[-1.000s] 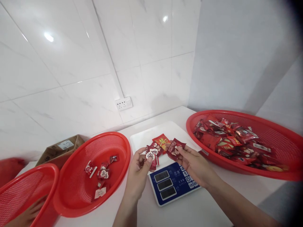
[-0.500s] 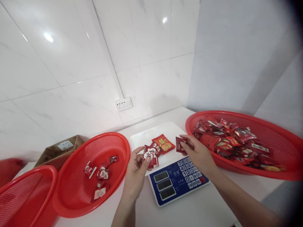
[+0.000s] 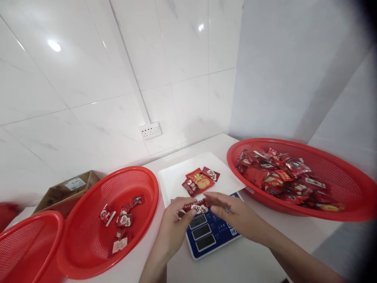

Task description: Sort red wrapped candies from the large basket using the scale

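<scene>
My left hand (image 3: 173,225) is closed round a small stack of red candy packets (image 3: 194,206) held over the front of the scale. My right hand (image 3: 232,214) reaches across to the same stack, its fingers pinching the top packet. Behind them, three red snack packets (image 3: 200,181) lie on the white weighing pan (image 3: 176,177) of a blue-faced electronic scale (image 3: 206,236).
A wide red basket (image 3: 347,184) heaped with several red packets sits at the right. A round red basket (image 3: 88,243) with several packets stands left of the scale, another red basket (image 3: 26,243) at far left. A cardboard box (image 3: 63,190) and a wall socket (image 3: 150,130) are behind.
My right hand set a packet down on the weighing pan and came back to the stack in my left hand. The left hand dropped lower, toward the front of the scale.
</scene>
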A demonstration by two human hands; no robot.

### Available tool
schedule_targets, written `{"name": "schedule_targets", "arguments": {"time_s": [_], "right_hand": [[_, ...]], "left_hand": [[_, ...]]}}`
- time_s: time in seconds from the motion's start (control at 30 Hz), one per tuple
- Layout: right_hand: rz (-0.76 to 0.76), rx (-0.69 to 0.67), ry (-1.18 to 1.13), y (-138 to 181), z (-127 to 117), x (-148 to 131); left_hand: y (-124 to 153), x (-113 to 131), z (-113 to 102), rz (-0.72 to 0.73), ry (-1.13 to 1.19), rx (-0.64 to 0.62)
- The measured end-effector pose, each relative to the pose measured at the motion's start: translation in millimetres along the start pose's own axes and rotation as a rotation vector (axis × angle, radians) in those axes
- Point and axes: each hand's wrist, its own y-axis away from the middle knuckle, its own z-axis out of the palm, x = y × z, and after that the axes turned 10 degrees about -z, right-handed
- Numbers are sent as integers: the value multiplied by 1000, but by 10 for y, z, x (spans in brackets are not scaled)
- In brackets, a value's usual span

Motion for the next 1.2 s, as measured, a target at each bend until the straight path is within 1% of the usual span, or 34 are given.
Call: {"name": "schedule_targets", "arguments": {"time_s": [0.07, 0.13, 0.2, 0.3, 0.4, 0.47, 0.53, 0.63, 0.73, 0.83, 0.93, 1.07, 1.13, 1.2], "right_hand": [[-6, -92, -68, 47, 46, -85], [-5, -93, -31, 68, 60, -131], [9, -64, 24, 79, 35, -132], [36, -11, 47, 101, -70, -63], [98, 128, 56, 129, -208, 36], [134, 220, 88, 129, -286, 85], [144, 266, 137, 100, -335, 112], [127, 281, 241, 2, -346, 150], [50, 283, 407, -105, -320, 234], [-47, 268, 545, -145, -302, 342], [-44, 260, 574, -95, -312, 400], [-22, 273, 584, 27, -342, 360], [-16, 297, 574, 78, -351, 321], [-7, 321, 561, 118, -354, 296]], "left_hand": [[19, 8, 50, 26, -84, -37], [33, 14, 84, 0, -110, -64], [38, 17, 80, -36, -105, -41], [31, 21, -17, -41, -105, 82], [22, 26, -160, -7, -172, 249], [14, 23, -224, 11, -270, 310], [5, 11, -242, 12, -390, 310], [-8, -23, -204, 4, -537, 281], [-17, -61, -157, 39, -608, 267], [-31, -94, -143, 82, -624, 266], [-52, -122, -144, 85, -609, 249], [-82, -145, -138, 96, -607, 210], [-91, -147, -137, 116, -608, 220], [-92, -143, -144, 138, -609, 263]]}}
